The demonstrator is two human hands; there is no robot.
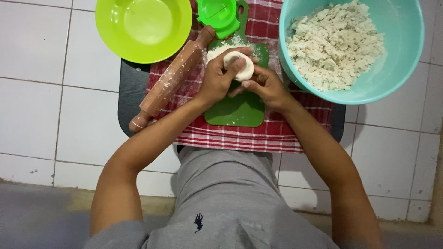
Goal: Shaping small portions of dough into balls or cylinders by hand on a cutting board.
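A flattened round of white dough is held between both hands above a green cutting board. My left hand grips it from the left, with thumb and fingers curled over its top. Cupping the dough from below on the right is my right hand. Flour is dusted on the far end of the board. A wooden rolling pin lies diagonally just left of my left hand, on a red checked cloth.
A teal bowl of crumbly white dough stands at the right. An empty lime-green bowl sits at the upper left, a green plastic press beside it. The cloth covers a dark tray on a white tiled floor.
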